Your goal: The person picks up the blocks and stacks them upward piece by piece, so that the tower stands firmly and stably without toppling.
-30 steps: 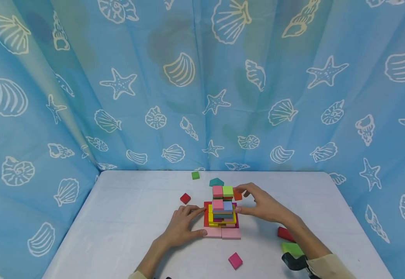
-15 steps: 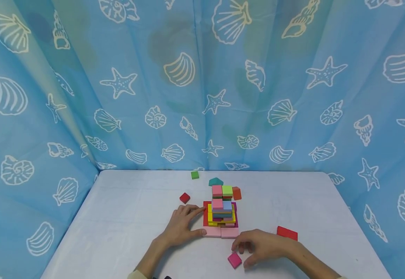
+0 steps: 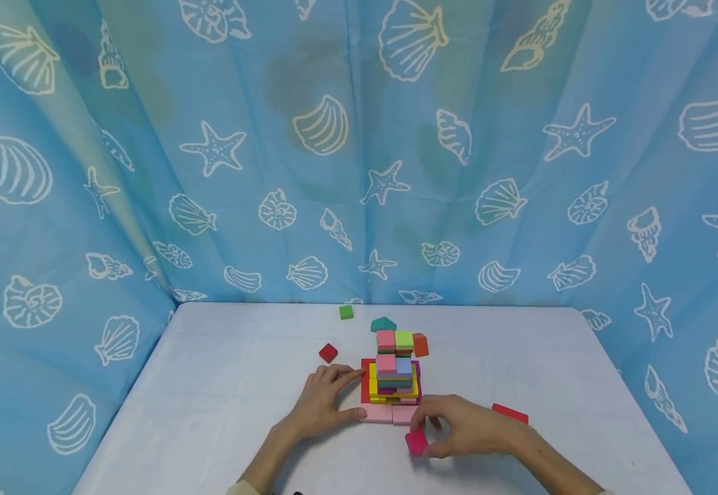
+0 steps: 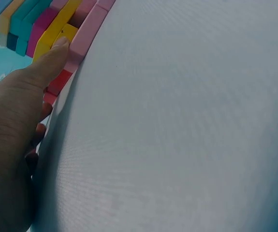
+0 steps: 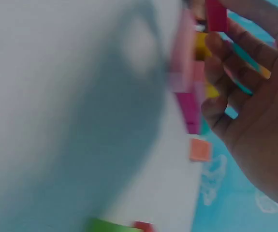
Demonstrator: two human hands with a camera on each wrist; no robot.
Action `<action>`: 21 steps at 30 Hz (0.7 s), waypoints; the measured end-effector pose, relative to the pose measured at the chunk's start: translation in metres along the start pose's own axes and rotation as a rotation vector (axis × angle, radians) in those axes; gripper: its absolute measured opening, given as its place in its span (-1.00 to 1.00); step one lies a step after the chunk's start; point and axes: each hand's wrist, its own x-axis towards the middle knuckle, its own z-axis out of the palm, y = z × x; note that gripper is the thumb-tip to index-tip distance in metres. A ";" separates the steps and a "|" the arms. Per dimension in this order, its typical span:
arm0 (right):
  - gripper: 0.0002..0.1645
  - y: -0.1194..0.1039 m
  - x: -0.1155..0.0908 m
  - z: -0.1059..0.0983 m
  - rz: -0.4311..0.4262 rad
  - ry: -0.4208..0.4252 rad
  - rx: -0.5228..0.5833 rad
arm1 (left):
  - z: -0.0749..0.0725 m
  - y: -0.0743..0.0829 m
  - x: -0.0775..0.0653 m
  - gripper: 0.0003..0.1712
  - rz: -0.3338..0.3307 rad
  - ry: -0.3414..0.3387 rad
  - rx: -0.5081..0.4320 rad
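In the head view my right hand [image 3: 470, 427] pinches a magenta block [image 3: 417, 443] between thumb and fingers, at the near right of a stack of coloured blocks [image 3: 394, 380]. The right wrist view has the same magenta block [image 5: 216, 17] at its top edge, held at the fingertips. My left hand [image 3: 318, 405] rests at the stack's left side. Its index finger reaches the red base piece [image 3: 365, 386], and its thumb lies at the end of the pink front blocks [image 3: 377, 413]. In the left wrist view the thumb [image 4: 54, 58] overlaps the yellow and pink blocks.
On the white table [image 3: 241, 357] lie a red block [image 3: 329, 353] to the left and a small green block [image 3: 346, 312] at the back. A teal block [image 3: 383, 323] and an orange block [image 3: 421, 345] stand behind the stack. A long red block [image 3: 510, 413] lies beyond my right wrist.
My right hand has come from the stack's right side down to the magenta block, gripped it and moved it slightly toward the stack. My left hand has stayed in place.
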 end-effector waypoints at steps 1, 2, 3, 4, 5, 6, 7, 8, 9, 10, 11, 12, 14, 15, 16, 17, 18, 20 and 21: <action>-0.55 -0.003 -0.001 -0.006 -0.022 0.020 0.021 | 0.000 0.000 0.000 -0.06 -0.001 0.000 0.001; -0.56 -0.006 -0.003 -0.012 -0.052 0.043 0.038 | -0.001 0.000 0.000 -0.06 -0.003 -0.001 0.001; -0.57 -0.010 -0.003 -0.017 -0.080 0.074 0.044 | -0.001 0.000 0.000 -0.06 -0.004 -0.001 0.003; -0.58 -0.012 -0.004 -0.023 -0.112 0.114 0.039 | -0.001 0.000 0.000 -0.05 -0.002 0.000 0.005; -0.58 -0.015 -0.005 -0.027 -0.138 0.166 0.025 | -0.001 0.000 0.000 -0.05 -0.003 0.000 0.006; -0.58 -0.017 -0.005 -0.031 -0.156 0.225 0.007 | -0.001 0.000 0.000 -0.06 -0.002 0.000 0.006; -0.58 -0.019 -0.005 -0.035 -0.168 0.289 -0.015 | -0.001 0.000 0.000 -0.06 -0.001 0.000 0.002; -0.58 -0.020 -0.004 -0.037 -0.176 0.352 -0.039 | -0.001 0.000 0.000 -0.06 0.000 -0.001 -0.001; -0.56 -0.022 -0.003 -0.039 -0.172 0.411 -0.059 | -0.001 0.000 0.000 -0.06 0.001 -0.001 -0.005; -0.54 -0.023 -0.002 -0.040 -0.162 0.464 -0.080 | -0.001 0.000 0.000 -0.06 0.003 -0.001 -0.007; -0.52 -0.024 -0.001 -0.040 -0.149 0.503 -0.094 | -0.001 0.000 0.000 -0.07 0.003 -0.002 -0.011; -0.50 -0.025 0.001 -0.040 -0.133 0.531 -0.103 | -0.001 0.000 0.000 -0.07 0.005 -0.003 -0.014; -0.47 -0.027 0.004 -0.038 -0.106 0.562 -0.114 | 0.000 -0.001 0.000 -0.08 0.009 -0.003 -0.013; -0.46 -0.028 0.005 -0.037 -0.093 0.569 -0.114 | 0.000 -0.001 0.000 -0.08 0.011 -0.002 -0.012; -0.45 -0.028 0.007 -0.036 -0.083 0.574 -0.119 | 0.000 -0.001 0.000 -0.08 0.013 -0.001 -0.009; -0.44 -0.029 0.008 -0.036 -0.078 0.578 -0.121 | 0.000 -0.001 0.000 -0.08 0.014 0.001 -0.008; -0.43 -0.029 0.009 -0.035 -0.074 0.585 -0.124 | 0.000 -0.001 0.000 -0.08 0.014 0.001 -0.006; -0.43 -0.029 0.011 -0.033 -0.072 0.599 -0.146 | 0.000 0.000 0.000 -0.08 0.014 0.003 -0.005; -0.44 -0.029 0.012 -0.033 -0.071 0.604 -0.154 | 0.000 0.000 0.000 -0.08 0.013 0.003 -0.004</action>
